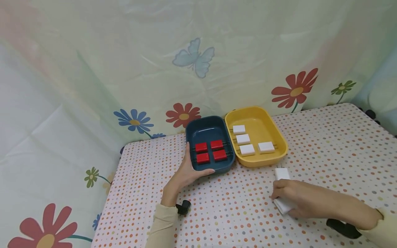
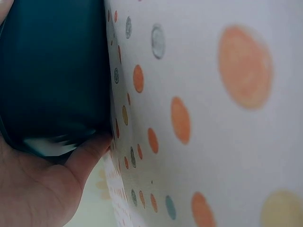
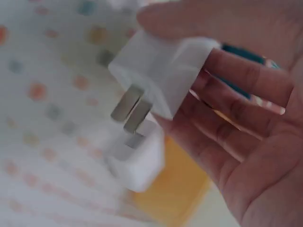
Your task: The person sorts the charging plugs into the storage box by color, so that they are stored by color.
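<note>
A white two-prong charger plug [image 3: 161, 71] is pinched between the thumb and fingers of my right hand [image 1: 297, 198], low over the dotted cloth. Another white charger plug [image 1: 282, 173] lies just beyond that hand. My left hand [image 1: 187, 170] touches the near left corner of the dark blue tray [image 1: 206, 124]. Its thumb stretches along the tray's front wall and its fingers lie against the left side. Inside are several red plugs [image 1: 203, 158] with metal prongs. The yellow tray [image 1: 263, 125] beside it holds several white plugs [image 1: 247, 150].
The dotted cloth [image 1: 235, 213] covers the table. A flowered backdrop [image 1: 248, 51] hangs close behind both trays. Black wrist straps show on the left [image 1: 183, 207] and right [image 1: 343, 228] forearms.
</note>
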Demonstrator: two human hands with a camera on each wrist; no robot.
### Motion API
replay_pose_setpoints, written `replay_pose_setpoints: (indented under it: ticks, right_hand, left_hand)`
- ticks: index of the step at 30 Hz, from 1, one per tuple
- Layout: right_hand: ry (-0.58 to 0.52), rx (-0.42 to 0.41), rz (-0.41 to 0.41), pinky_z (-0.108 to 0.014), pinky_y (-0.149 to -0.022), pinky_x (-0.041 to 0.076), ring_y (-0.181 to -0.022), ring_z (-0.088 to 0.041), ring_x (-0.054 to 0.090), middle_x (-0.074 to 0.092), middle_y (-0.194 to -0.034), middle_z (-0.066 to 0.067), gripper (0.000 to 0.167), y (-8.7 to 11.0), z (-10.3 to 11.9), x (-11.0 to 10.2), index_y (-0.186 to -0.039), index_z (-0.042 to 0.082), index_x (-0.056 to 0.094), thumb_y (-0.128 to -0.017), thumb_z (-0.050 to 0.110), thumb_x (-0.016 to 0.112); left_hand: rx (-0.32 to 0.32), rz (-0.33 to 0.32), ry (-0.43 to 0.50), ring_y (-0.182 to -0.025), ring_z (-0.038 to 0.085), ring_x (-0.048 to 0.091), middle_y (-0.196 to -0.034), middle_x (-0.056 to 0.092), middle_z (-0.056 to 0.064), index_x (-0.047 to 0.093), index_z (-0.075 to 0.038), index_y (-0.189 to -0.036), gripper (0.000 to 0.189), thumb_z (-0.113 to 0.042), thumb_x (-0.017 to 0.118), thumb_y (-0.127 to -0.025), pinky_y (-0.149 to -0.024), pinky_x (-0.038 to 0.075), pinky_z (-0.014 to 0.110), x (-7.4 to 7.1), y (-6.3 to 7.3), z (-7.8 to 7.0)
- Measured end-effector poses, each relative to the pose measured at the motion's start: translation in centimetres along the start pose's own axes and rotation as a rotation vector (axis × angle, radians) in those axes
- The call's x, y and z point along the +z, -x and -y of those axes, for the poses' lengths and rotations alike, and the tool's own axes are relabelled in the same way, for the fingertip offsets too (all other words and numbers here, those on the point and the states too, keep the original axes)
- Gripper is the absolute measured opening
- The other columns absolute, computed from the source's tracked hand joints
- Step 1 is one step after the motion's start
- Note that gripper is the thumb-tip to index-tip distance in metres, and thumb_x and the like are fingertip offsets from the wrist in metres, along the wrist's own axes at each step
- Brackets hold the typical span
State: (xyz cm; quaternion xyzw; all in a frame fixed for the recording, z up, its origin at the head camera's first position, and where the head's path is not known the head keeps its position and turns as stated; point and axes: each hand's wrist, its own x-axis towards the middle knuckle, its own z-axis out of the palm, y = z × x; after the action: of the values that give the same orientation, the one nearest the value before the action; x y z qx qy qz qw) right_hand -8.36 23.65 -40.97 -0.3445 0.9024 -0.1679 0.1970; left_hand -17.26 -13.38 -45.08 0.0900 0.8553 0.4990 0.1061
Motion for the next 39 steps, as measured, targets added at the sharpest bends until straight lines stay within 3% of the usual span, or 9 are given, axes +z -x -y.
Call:
replay_pose_setpoints:
  ticks: [4,7,12,18,28,39]
  right_hand:
    - [0.044,-0.074,0.075,-0.029,-0.08,0.059,-0.093,-0.002,0.056,0.058,-0.106,0.015,0.045,-0.9,1.0,-2.9,-0.113,0.021,0.078,-0.074,0.011,0.095]
    - [0.071,-0.126,0.09,-0.026,-0.081,0.058,-0.094,-0.001,0.054,0.058,-0.109,0.015,0.046,-1.8,1.8,-5.3,-0.117,0.023,0.077,-0.077,0.012,0.094]
    - [0.103,-0.124,0.004,-0.035,-0.087,0.06,-0.102,-0.014,0.06,0.065,-0.12,0.004,0.043,-4.3,2.4,-9.3,-0.118,0.018,0.077,-0.079,0.014,0.094]
    - [0.188,-0.109,-0.102,-0.044,-0.09,0.06,-0.1,-0.02,0.06,0.065,-0.112,-0.002,0.04,-7.6,0.6,-12.8,-0.114,0.008,0.077,-0.078,0.005,0.093]
    - [0.205,-0.049,-0.107,-0.05,-0.092,0.058,-0.095,-0.023,0.065,0.07,-0.107,-0.009,0.039,-12.0,-4.2,-13.1,-0.114,-0.004,0.074,-0.079,0.0,0.09]
    - [0.172,0.053,-0.126,-0.048,-0.092,0.058,-0.092,-0.022,0.064,0.07,-0.103,-0.009,0.039,-14.5,-7.1,-11.9,-0.113,-0.006,0.074,-0.079,0.004,0.091]
  left_hand:
    - [0.003,-0.001,0.008,-0.156,0.03,0.022,-0.173,0.018,0.008,-0.012,-0.021,-0.168,0.135,-0.042,0.09,-0.082,-0.119,0.034,0.06,0.0,0.1,-0.1]
    - [0.014,0.0,0.017,-0.156,0.03,0.023,-0.172,0.019,0.008,-0.012,-0.021,-0.168,0.136,-0.042,0.091,-0.082,-0.119,0.034,0.059,0.0,0.1,-0.1]
    - [-0.004,0.0,-0.004,-0.157,0.031,0.021,-0.173,0.017,0.009,-0.012,-0.021,-0.168,0.136,-0.044,0.091,-0.081,-0.12,0.033,0.059,-0.1,0.1,-0.1]
    - [-0.024,0.012,-0.02,-0.158,0.031,0.018,-0.174,0.012,0.008,-0.013,-0.021,-0.168,0.137,-0.047,0.09,-0.081,-0.12,0.032,0.06,0.0,0.1,-0.2]
    - [-0.047,0.012,-0.032,-0.158,0.032,0.017,-0.174,0.012,0.008,-0.014,-0.023,-0.168,0.136,-0.048,0.089,-0.081,-0.12,0.032,0.061,-0.1,0.2,-0.2]
    - [-0.041,0.005,-0.03,-0.158,0.032,0.018,-0.175,0.011,0.008,-0.013,-0.023,-0.168,0.136,-0.048,0.089,-0.081,-0.119,0.033,0.061,0.0,0.2,-0.1]
